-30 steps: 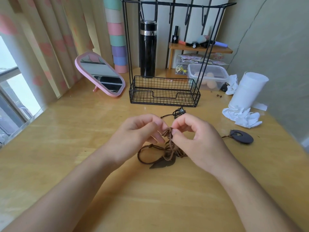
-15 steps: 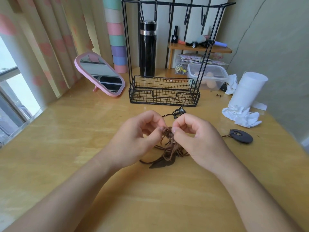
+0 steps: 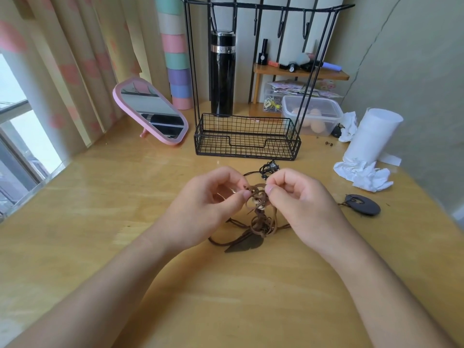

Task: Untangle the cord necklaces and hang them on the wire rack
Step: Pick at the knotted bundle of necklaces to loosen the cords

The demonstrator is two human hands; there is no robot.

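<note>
No legible text or labels anywhere.

Scene bright, lit by daylight from the window (image 3: 17, 136) at left, which is blown out to white. Soft glare streaks lie across the table (image 3: 100, 197); shadows on it are faint and diffuse. Marked wide-angle bowing at the edges. Focus fair; the cord tangle (image 3: 259, 219) appears slightly soft.

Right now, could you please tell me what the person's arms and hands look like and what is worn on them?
The left forearm and right forearm are bare to the frame's lower edge: no sleeves show. The left hand and right hand are bare too, with no gloves. No watch or bracelet shows on either wrist. The nails in view are short and unpainted.
</note>
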